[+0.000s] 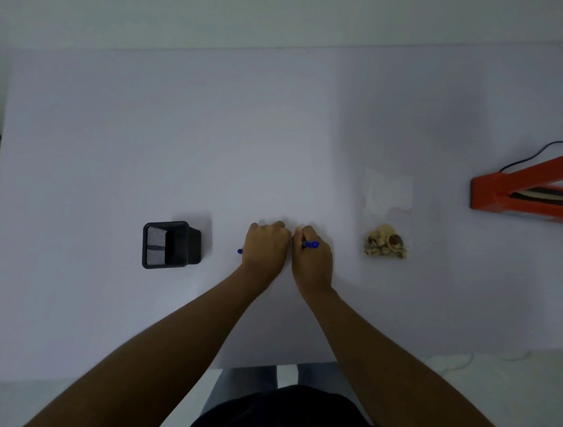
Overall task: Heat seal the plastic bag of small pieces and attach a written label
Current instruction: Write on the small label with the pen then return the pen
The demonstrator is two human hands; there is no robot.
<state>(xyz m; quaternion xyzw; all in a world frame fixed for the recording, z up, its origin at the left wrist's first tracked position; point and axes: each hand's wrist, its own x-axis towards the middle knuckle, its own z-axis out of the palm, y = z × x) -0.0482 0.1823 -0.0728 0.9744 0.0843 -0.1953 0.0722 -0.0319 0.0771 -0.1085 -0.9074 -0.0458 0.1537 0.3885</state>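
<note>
My left hand [266, 246] and my right hand [313, 259] are fisted side by side at the table's middle, knuckles touching. A blue pen part [311, 244] sticks out of my right fist, and a small blue tip [240, 251] shows at the left of my left fist. Whether these are one pen or a pen and its cap cannot be told. The clear plastic bag [389, 192] lies flat to the right of my hands, with beige and brown small pieces [387, 246] gathered at its near end. No label is visible.
An orange heat sealer [488, 195] sits at the right edge with its arm raised and a black cable [555, 145] running back. A black mesh pen holder [170, 245] stands left of my hands. The white table [177, 134] ends near my lap.
</note>
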